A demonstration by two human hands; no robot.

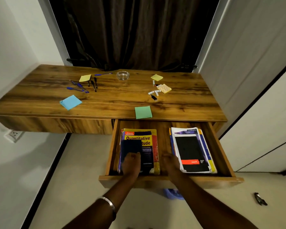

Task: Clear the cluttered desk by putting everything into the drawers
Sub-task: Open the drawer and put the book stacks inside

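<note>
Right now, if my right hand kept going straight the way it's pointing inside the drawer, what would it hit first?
Probably nothing soon: the right hand points up the bare gap between the Quantitative Aptitude book and the notebook stack, so the drawer's back wall comes first, though depth is unclear.

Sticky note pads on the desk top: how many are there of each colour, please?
Yellow sticky note pads: 2
Blue sticky note pad: 1
Green sticky note pad: 1
Total: 4
</note>
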